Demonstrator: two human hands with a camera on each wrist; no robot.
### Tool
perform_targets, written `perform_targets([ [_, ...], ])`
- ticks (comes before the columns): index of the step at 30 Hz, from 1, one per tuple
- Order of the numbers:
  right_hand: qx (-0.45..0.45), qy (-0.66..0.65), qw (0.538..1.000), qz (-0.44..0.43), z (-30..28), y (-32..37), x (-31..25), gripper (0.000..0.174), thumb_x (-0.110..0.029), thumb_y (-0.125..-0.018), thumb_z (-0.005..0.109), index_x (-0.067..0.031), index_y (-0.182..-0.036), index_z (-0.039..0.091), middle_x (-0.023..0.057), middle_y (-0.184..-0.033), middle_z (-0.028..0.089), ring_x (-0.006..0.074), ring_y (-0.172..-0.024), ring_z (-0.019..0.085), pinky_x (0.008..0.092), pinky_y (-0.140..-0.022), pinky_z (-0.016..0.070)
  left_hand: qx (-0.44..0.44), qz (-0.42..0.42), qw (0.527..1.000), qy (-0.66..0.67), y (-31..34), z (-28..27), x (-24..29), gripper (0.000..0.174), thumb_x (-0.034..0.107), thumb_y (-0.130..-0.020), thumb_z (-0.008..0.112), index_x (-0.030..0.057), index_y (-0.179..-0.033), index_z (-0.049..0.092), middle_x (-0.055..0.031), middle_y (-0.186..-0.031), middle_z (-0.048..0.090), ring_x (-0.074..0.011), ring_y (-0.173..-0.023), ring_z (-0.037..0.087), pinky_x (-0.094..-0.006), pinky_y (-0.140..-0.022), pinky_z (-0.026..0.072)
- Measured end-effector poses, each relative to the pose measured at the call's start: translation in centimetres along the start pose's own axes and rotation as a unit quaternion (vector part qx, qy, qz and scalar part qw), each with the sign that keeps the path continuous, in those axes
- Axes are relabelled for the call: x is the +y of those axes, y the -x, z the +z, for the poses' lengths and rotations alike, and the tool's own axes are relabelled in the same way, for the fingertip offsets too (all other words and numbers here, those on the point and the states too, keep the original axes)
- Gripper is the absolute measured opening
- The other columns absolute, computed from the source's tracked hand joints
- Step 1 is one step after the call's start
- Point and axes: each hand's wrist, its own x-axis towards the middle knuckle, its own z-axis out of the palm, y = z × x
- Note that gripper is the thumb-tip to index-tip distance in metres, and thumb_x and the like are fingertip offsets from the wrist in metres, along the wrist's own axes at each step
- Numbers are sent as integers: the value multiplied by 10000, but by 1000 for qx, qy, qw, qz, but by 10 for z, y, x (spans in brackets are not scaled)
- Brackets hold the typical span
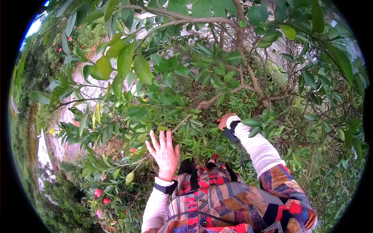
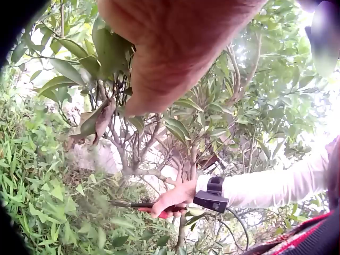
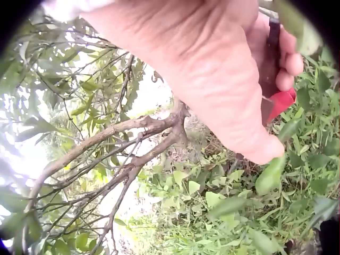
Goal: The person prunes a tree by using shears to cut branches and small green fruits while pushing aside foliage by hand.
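Observation:
My left hand (image 1: 164, 157) is held out with its fingers straight and spread, fingertips right at the leaves of a low branch (image 1: 180, 123). In the left wrist view its palm (image 2: 175, 53) fills the top, beside green leaves. My right hand (image 1: 225, 120) reaches forward near the shrub's trunk. It grips red-handled pruning shears (image 2: 142, 206), whose dark blades point away from the wrist over the grass. In the right wrist view, a red handle (image 3: 281, 103) shows under the curled fingers, and the thumb hides much of the tool.
A leafy shrub with a forked trunk (image 1: 256, 83) spreads branches overhead and on both sides. Pinkish red flowers (image 1: 98, 192) grow at the lower left. Bare forked branches (image 3: 154, 127) stand beside my right hand. Weeds (image 1: 237, 103) cover the ground.

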Motion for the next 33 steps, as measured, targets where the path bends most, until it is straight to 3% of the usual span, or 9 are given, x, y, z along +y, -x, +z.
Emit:
perform_targets([
  [3,43,-116,992,-5,29,-7,7,633,-541,-778,683,-70,-1195,747,162,-1229,722,363,-1109,688,468,-951,528,31,16,999,-7,1,1,-1,824,346,-785,803,128,-1503,462,-129,-1544,417,-437,-1557,124,-636,-1237,53],
  [5,91,-270,958,-36,48,-17,13,513,-538,-797,708,-45,-927,765,146,-920,750,318,-855,713,442,-802,552,25,13,1000,-11,1,2,-1,818,346,-791,801,130,-1503,462,-128,-1549,412,-433,-1557,125,-634,-1237,67],
  [6,94,-274,957,-33,55,-19,16,513,-538,-797,708,-45,-927,765,146,-920,750,318,-855,713,442,-802,552,34,17,999,-17,1,2,-1,815,348,-793,801,133,-1502,462,-126,-1558,404,-428,-1559,126,-634,-1237,71],
  [9,7,-612,787,-76,56,12,15,463,-465,-857,741,-139,-622,511,9,-543,487,166,-468,502,330,-497,433,42,21,998,-29,0,1,0,812,350,-794,800,135,-1501,464,-123,-1566,399,-422,-1560,126,-632,-1237,76],
  [10,11,-615,785,-76,63,13,14,463,-465,-857,741,-139,-622,511,9,-543,487,166,-468,502,330,-497,433,42,17,998,-33,0,1,0,812,352,-797,799,137,-1503,462,-122,-1568,397,-418,-1562,125,-630,-1238,73],
  [12,-25,-760,643,-95,73,12,14,471,-488,-863,741,-137,-638,522,17,-547,499,178,-468,511,330,-478,425,45,17,998,-38,1,1,1,812,353,-799,797,138,-1505,459,-120,-1571,395,-415,-1563,125,-628,-1238,70],
  [20,-127,-854,456,-216,61,43,31,448,-548,-877,736,-139,-816,563,42,-663,572,216,-584,575,353,-535,474,47,6,998,-53,2,1,5,803,365,-815,781,143,-1511,449,-117,-1576,404,-403,-1567,117,-616,-1247,41],
  [30,-92,-832,472,-277,24,74,36,398,-542,-947,651,-172,-846,544,6,-685,583,179,-589,582,327,-530,454,55,20,994,-91,0,2,3,815,375,-824,772,131,-1524,433,-135,-1582,390,-404,-1568,104,-622,-1244,38],
  [33,-89,-819,484,-294,22,70,38,336,-468,-969,658,-133,-956,683,-1,-643,558,136,-538,542,292,-473,408,59,24,993,-96,-1,3,2,814,379,-828,769,134,-1526,430,-137,-1584,389,-405,-1567,106,-623,-1243,38],
])
